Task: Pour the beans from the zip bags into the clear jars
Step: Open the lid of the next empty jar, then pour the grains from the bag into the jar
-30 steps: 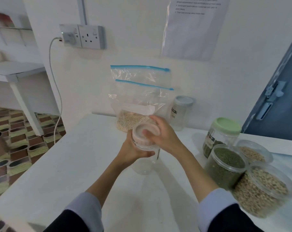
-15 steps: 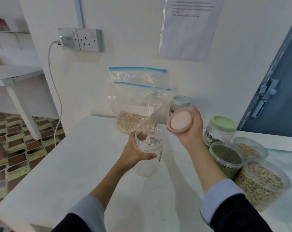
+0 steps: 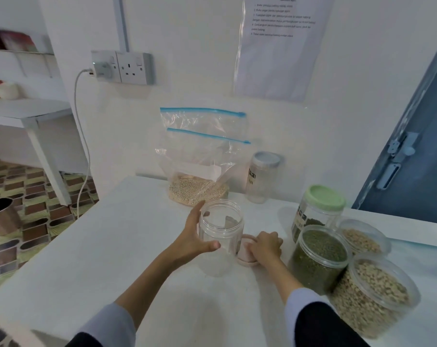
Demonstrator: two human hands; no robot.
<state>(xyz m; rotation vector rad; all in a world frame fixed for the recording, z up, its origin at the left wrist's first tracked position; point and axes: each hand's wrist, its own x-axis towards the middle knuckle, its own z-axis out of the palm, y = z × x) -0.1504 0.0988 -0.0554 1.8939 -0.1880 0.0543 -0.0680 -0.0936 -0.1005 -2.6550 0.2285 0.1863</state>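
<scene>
An empty clear jar (image 3: 221, 232) stands open on the white table (image 3: 112, 246), and my left hand (image 3: 193, 237) grips its side. My right hand (image 3: 266, 246) holds the jar's pink lid (image 3: 245, 256) flat on the table just right of the jar. Two clear zip bags with blue seals (image 3: 202, 156) lean against the wall behind; the front one has pale small beans (image 3: 197, 192) at its bottom.
A closed clear jar with a grey lid (image 3: 262, 179) stands by the wall. At right are a green-lidded jar (image 3: 317, 211), an open jar of green beans (image 3: 320, 256) and two open jars of pale beans (image 3: 372, 296). The table's left edge drops to a tiled floor.
My right hand twisted the pink lid off the jar, lifted it to the right, then brought it down onto the table beside the jar. My left hand kept hold of the jar.
</scene>
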